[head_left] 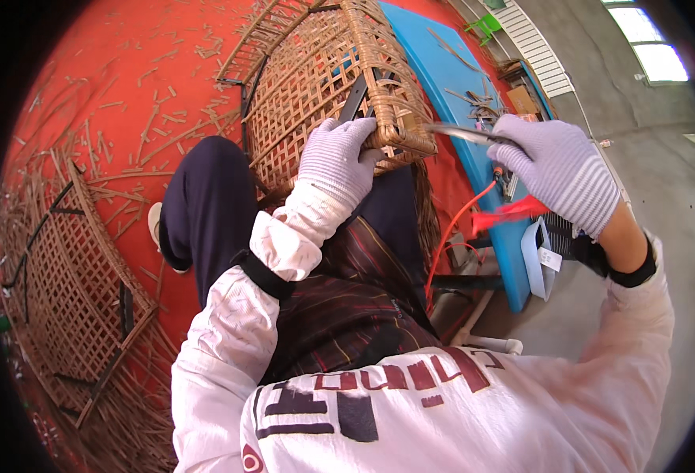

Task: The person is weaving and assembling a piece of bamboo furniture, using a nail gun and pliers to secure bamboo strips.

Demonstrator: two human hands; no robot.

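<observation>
A brown woven rattan frame [292,110], like a basket or chair part with black metal bars, leans across my lap. My left hand [338,158], in a pale striped knit glove, is closed round its near rim, beside a black bar [353,101]. To the right, my gloved right hand [556,169] is closed on a red-handled metal tool [509,213]. The tool's blurred metal end [462,132] points left at the frame's thick wrapped corner [407,130]. Blur hides whether it touches the weave, and what kind of tool it is.
A blue table [438,59] on the right carries strip scraps [482,102]. A red hose [462,213] hangs by its edge, near a light-blue tray [535,256]. Another woven panel [75,292] lies left, on the red floor [138,47] strewn with cut strips.
</observation>
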